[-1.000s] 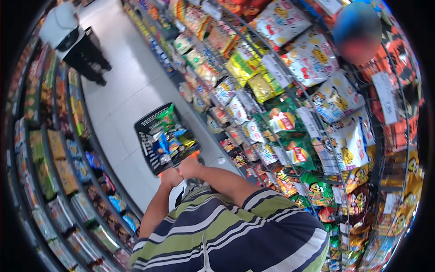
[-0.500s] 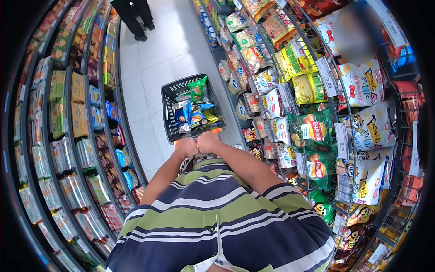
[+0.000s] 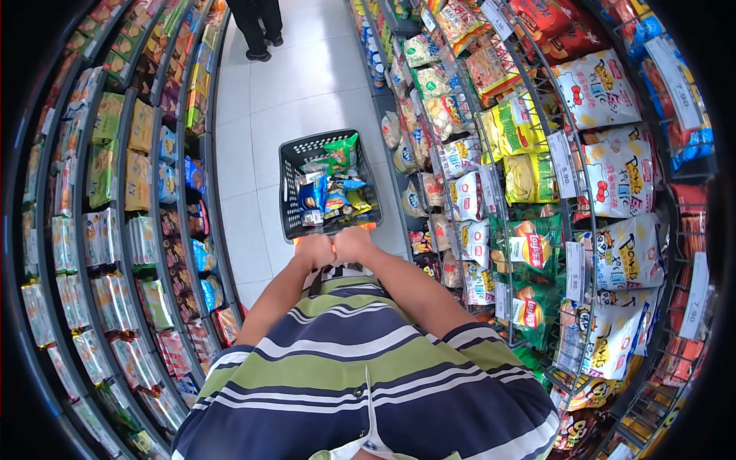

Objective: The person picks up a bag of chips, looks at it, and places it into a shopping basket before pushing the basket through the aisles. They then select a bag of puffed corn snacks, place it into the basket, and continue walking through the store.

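Observation:
My left hand [image 3: 315, 251] and my right hand [image 3: 354, 245] are side by side, fingers wrapped round an orange handle [image 3: 369, 226] at the near edge of a black basket [image 3: 290, 170]. The basket has perforated walls and holds several packaged snacks. Among them are a green bag [image 3: 342, 153] at the far side, a dark blue pack [image 3: 313, 193] on the left and a yellow-and-black pack [image 3: 358, 202] on the right. Both forearms reach forward over a striped shirt. My fingertips are hidden from this view.
Shelves of boxed and bagged goods [image 3: 138, 180] line the left side. Wire racks with snack bags [image 3: 529, 245] and price tags [image 3: 562, 164] stand close on the right. Ahead on the tiled floor [image 3: 307, 107] are a person's dark-clad legs [image 3: 249, 27].
The shelves have shifted in view, those on the right mostly downward. The person's legs now appear further right and higher. Both my hands still hold the handle, with the basket ahead.

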{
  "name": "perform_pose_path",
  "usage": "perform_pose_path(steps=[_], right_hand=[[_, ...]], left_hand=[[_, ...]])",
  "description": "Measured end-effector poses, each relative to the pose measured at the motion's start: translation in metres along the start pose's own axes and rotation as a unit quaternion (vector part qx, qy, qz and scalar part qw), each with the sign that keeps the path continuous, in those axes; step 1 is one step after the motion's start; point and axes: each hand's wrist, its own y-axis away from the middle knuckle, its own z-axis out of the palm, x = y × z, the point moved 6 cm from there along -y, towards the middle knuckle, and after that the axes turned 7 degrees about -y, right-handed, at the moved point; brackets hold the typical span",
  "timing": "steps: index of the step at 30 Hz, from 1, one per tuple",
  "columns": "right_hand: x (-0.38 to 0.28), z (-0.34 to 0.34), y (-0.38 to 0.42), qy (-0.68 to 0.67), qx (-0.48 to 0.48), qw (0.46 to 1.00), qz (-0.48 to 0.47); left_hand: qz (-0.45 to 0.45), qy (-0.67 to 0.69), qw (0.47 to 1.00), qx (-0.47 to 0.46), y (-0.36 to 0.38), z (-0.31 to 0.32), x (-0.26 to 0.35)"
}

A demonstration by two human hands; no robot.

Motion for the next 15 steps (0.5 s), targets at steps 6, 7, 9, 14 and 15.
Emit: perform_pose_path(steps=[6, 7, 9, 14, 15], right_hand=[[0.007, -0.005, -0.01, -0.003, 0.011, 1.0, 0.007], [0.007, -0.006, -0.011, -0.003, 0.006, 1.0, 0.006], [0.007, -0.009, -0.013, -0.003, -0.002, 1.0, 0.009], [0.007, -0.014, -0.021, -0.001, 0.005, 1.0, 0.004], [0.007, -0.014, -0.022, -0.001, 0.011, 1.0, 0.005]], left_hand=[[-0.005, -0.006, 1.0, 0.009, -0.01, -0.005, -0.004], [-0.003, -0.006, 1.0, 0.01, -0.01, -0.007, -0.004], [0.001, 0.0, 1.0, 0.011, -0.01, -0.012, -0.004], [0.01, -0.009, 1.0, -0.005, -0.015, -0.021, -0.008], [0.008, -0.003, 1.0, -0.011, -0.017, -0.022, -0.009]])
